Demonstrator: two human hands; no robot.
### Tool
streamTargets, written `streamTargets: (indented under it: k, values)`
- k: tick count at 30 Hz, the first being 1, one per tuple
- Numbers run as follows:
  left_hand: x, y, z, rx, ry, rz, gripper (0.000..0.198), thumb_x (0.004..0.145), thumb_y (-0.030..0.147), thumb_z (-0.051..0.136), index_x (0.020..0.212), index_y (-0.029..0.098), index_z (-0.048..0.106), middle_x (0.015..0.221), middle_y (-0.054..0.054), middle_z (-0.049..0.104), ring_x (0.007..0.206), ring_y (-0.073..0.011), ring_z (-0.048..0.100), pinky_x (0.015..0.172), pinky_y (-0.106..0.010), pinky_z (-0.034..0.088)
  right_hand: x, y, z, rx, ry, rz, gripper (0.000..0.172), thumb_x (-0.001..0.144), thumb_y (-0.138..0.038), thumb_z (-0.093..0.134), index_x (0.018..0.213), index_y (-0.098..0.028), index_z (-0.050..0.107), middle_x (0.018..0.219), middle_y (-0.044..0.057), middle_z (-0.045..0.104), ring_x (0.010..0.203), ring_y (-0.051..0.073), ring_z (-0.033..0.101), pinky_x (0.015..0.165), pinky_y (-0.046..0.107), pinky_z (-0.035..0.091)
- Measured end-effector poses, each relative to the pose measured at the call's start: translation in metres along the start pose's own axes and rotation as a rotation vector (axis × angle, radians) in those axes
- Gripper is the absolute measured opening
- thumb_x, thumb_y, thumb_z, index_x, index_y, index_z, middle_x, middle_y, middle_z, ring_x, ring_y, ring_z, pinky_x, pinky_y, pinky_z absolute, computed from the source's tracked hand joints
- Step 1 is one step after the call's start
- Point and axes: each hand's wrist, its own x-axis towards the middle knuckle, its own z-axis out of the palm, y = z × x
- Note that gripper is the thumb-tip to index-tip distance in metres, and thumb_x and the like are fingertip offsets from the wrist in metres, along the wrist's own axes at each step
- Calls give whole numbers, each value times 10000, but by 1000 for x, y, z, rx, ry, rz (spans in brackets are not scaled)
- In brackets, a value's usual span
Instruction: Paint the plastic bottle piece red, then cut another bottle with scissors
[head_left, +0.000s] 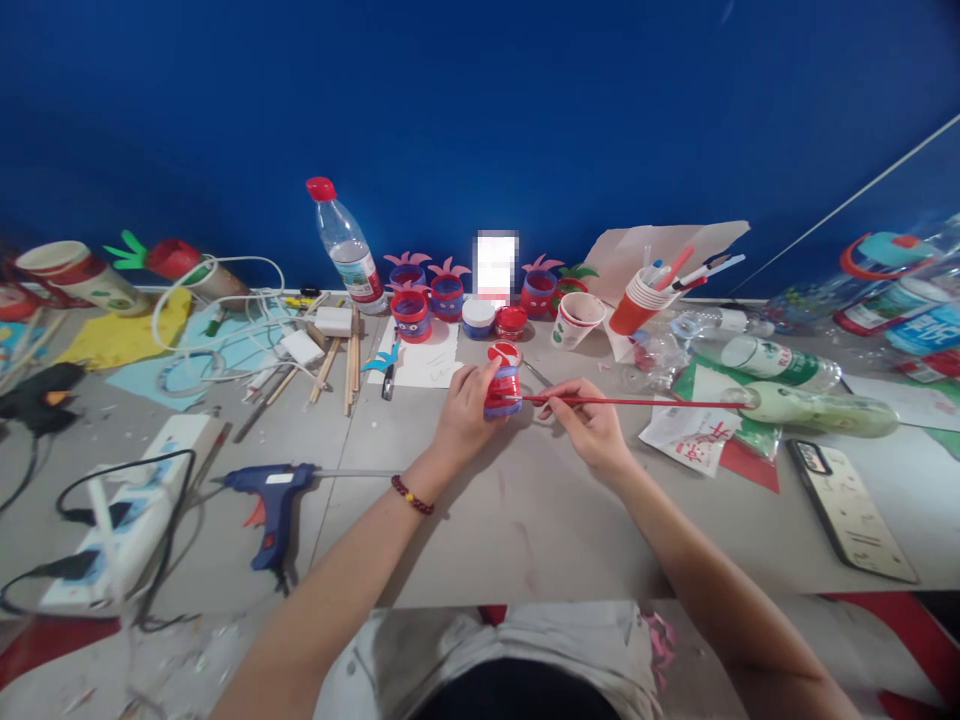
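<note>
My left hand [465, 405] is closed around a small red and purple cup [504, 388] in the middle of the table. A thin paintbrush [675, 403] with a long red handle lies between the pinched fingers of my right hand [589, 420]. Its tip meets the cup's red side; the handle points right. Just behind the cup is a round, red-smeared lid [505, 352]. Farther back stand a red paint jar [511, 322] and a white-lidded jar [478, 318]. Similar painted cups [411, 318] with eyes and pink paper leaves line the wall.
On the left lie a blue glue gun [279, 500], a power strip [142, 510], cables and wooden sticks [352, 360]. A water bottle [349, 255] stands behind. To the right are a pen cup [639, 305], a paper cup [577, 320], several plastic bottles [784, 360] and a phone [851, 510].
</note>
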Motion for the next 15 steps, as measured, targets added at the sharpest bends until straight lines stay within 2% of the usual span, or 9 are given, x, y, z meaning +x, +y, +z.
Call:
streamTargets:
  k: [7,15]
  values:
    - [-3,-2,1,-2,-13,-52,710,843,340,726,1433,197,359,1144,-109,668,1026,-251,611,925,-422,536,7,4,-10,-7,37,-16,365,842,-574,662,842,-210,632,808,50,697,649,159,668,594,304,567]
    - [-3,-2,-5,-82,-113,-213,775,775,278,760,1443,222,370,1220,-92,636,1134,-259,563,978,-431,518,12,11,-26,-30,112,-65,298,860,-522,673,857,-226,635,802,36,717,639,153,670,603,294,549]
